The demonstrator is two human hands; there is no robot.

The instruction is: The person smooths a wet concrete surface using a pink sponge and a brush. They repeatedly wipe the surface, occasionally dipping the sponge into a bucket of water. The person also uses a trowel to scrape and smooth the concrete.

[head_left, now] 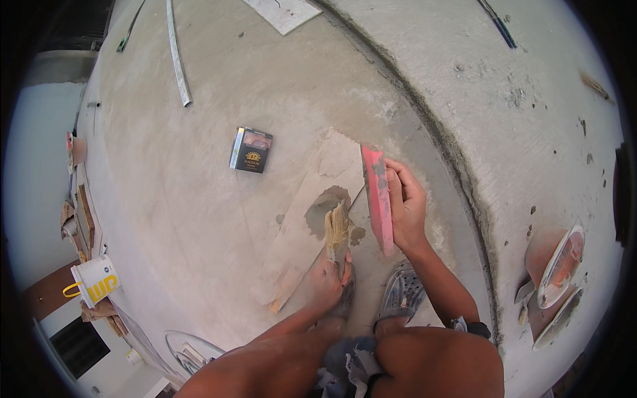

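My right hand (406, 205) is closed round a pink plastering float (379, 212), held up nearly edge-on with grey mortar along its side. In my left hand (328, 284) is a straw-bristled brush (337, 229), its bristles pointing away from me. Below the brush lies a pale, worn board (308, 199) on the concrete, bearing a dark wet patch of mortar (325, 205). The brush and float are apart from each other. Whether the bristles touch the mortar, I cannot tell.
A black cigarette pack (252, 150) stands beyond the board. A rough groove (458, 166) curves through the floor at right. Mortar-stained pans (561, 268) sit far right, a white bucket (95, 278) far left. A metal strip (178, 56) and white panel (284, 13) lie farther off.
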